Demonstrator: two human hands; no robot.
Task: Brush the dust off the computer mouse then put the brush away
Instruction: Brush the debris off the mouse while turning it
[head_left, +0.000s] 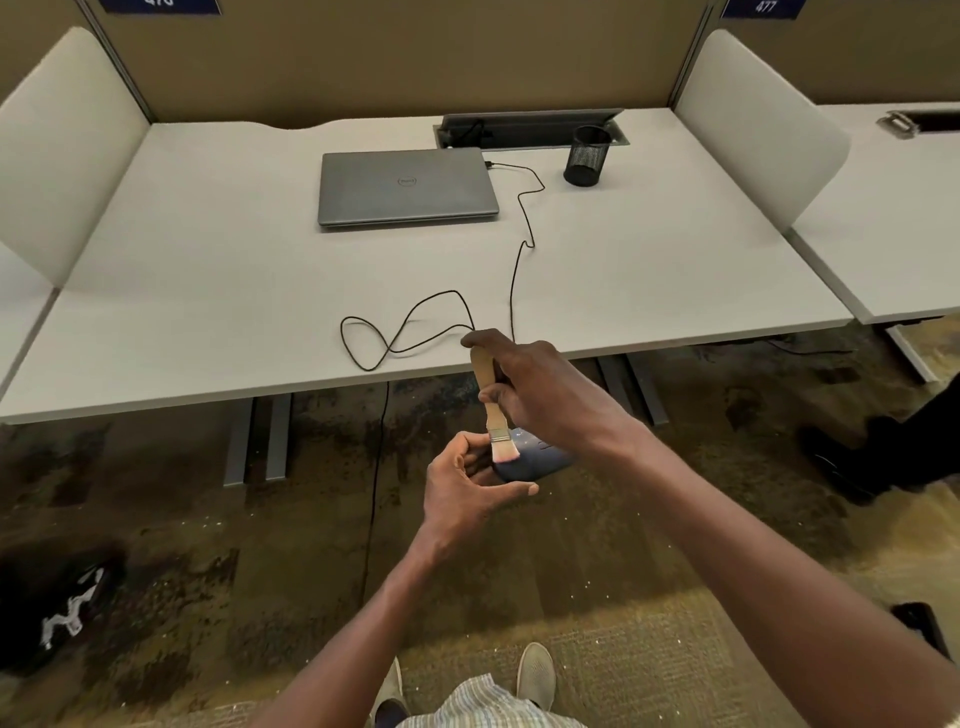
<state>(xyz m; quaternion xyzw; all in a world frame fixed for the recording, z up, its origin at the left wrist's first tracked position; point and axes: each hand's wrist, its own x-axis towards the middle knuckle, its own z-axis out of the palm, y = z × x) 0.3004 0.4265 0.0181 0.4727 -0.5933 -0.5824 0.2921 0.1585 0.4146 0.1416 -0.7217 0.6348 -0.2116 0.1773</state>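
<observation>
Pale slip-on shoes (535, 675) and the hem of a checked garment (483, 701), lowest in view, over mottled brown carpet (156, 519).

Left hand (467, 483): fingers curled around a dark blue-grey computer mouse (535, 457), gripping it from beneath, held in the air in front of the desk edge.

Right hand (540, 395): fingers wrapped tight around the pale wooden handle of a small flat paintbrush (491, 405), metal ferrule, pinkish bristles. Bristle tips touch the mouse's upper surface at its left end.

White rectangular desk (208, 312): thin black cable (415, 327) looping near the front edge and running back to a closed grey laptop (405, 189).

Black wire-mesh pen cup (587, 156), upright, right of the laptop, beside a recessed grey cable tray (530, 127) with its lid raised.

White rounded side dividers (62, 140); tan rear partition (395, 57).
</observation>
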